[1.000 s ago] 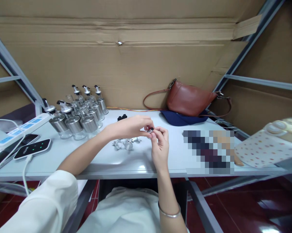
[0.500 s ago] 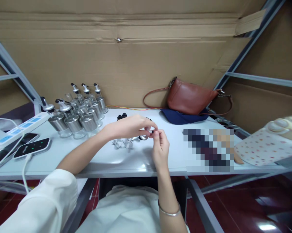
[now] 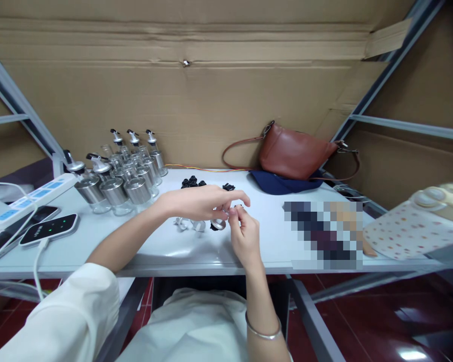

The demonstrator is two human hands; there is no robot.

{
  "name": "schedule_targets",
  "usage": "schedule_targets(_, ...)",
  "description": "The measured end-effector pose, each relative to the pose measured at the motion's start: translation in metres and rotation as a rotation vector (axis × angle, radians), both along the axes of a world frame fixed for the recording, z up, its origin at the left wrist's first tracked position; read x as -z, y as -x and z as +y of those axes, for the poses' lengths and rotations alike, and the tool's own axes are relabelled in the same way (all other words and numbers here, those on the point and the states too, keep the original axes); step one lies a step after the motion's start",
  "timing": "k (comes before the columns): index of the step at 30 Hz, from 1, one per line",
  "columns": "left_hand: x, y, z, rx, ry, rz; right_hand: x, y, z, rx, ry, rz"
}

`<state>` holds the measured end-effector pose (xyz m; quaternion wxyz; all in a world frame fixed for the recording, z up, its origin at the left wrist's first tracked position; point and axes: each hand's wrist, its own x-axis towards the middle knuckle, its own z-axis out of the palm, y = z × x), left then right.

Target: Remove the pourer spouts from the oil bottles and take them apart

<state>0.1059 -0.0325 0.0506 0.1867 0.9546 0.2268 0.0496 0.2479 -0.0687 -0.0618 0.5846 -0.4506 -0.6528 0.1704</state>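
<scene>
My left hand (image 3: 201, 200) reaches in from the left, palm down, index finger stretched out and thumb and other fingers curled in. My right hand (image 3: 246, 236) meets it fingertip to fingertip, its thumb and fingers pinched together. Whatever is between the fingertips is too small and covered to name. Just below the left fingers is a silver ring-shaped piece with a black part (image 3: 218, 224); I cannot tell whether it is held or lying on the table. Small silver caps (image 3: 198, 226) lie under the left wrist. Behind the hands sit several black stoppers (image 3: 193, 181) and a black piece (image 3: 229, 186).
Glass-and-steel pourer bottles (image 3: 115, 190) stand at the left, near a power strip (image 3: 33, 201) and a black-screened device (image 3: 50, 229). A brown bag (image 3: 296, 151) rests on a navy cap (image 3: 282, 182) at the back. A dotted container (image 3: 411, 226) is at the right.
Both hands have shifted slightly; the right has moved a little left and down, and the left index finger is straighter. The ring-shaped piece shows lower, and more black stoppers are visible.
</scene>
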Motion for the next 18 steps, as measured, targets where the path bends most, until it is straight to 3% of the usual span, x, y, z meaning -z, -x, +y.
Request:
schedule_targets(5, -0.003, 0.000, 0.003, 0.012, 0.109, -0.027, 0.001, 0.000, 0.000, 0.005, -0.021, 0.016)
schedule_targets(12, -0.001, 0.007, 0.022, 0.084, 0.588, -0.160, 0.000, 0.001, -0.004, -0.057, -0.091, 0.083)
schedule_targets(14, 0.001, 0.011, 0.028, 0.061, 0.588, -0.144, -0.001, -0.003, -0.005, -0.058, -0.106, 0.153)
schedule_targets(18, 0.001, 0.017, 0.035, -0.064, 0.420, -0.101, -0.002, -0.014, -0.003, -0.023, -0.162, 0.317)
